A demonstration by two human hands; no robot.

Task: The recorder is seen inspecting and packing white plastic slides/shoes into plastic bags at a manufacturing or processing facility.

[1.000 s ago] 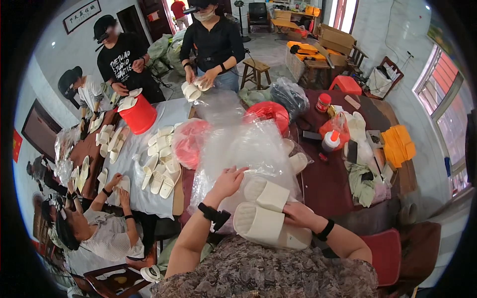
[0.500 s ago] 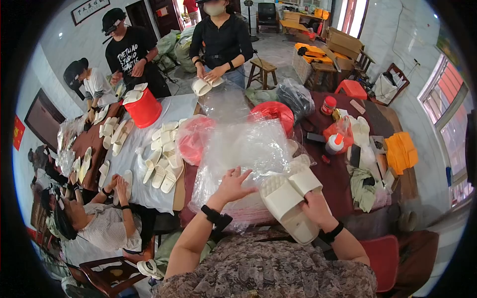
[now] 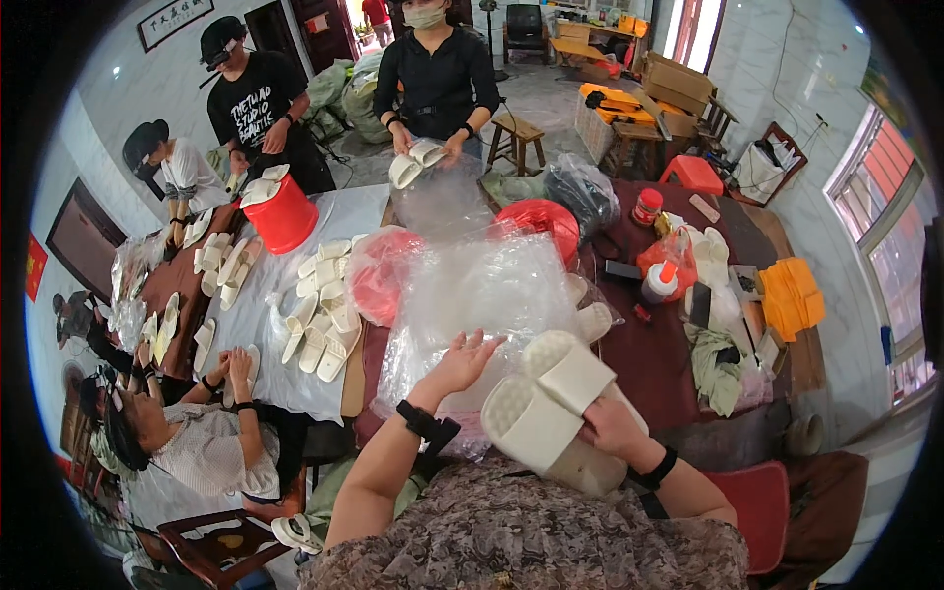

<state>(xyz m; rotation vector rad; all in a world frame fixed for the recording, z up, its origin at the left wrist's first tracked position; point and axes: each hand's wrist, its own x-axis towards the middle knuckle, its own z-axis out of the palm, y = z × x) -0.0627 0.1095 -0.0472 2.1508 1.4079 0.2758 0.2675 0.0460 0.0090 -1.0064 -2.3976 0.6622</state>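
Across the left part of the surface, a smooth, tapering red plastic bucket stands on a thin, greyish plastic sheet, with cream slippers gathered in a loose cluster nearer the person. Beside them sits a rounded red bundle, its glossy film creased. Next comes the left hand, its fingers extended, slightly parted and holding nothing; whether they touch the plastic under them I cannot tell. Clear plastic bags, flat, wrinkled and shiny, spread out just beyond it.

In front of the person's torso, above the near edge of the surface, is a cream slipper pair, the two side by side with broad, smooth straps and dimpled footbeds. The rounded, bumpy ends point to the upper left, away from the body, and the long axis slants down to the lower right. At the straps' right side, the right hand grips the pair with bent fingers, their tips partly hidden. Farther right lie a white bottle with a red cap and a crumpled grey-green cloth.
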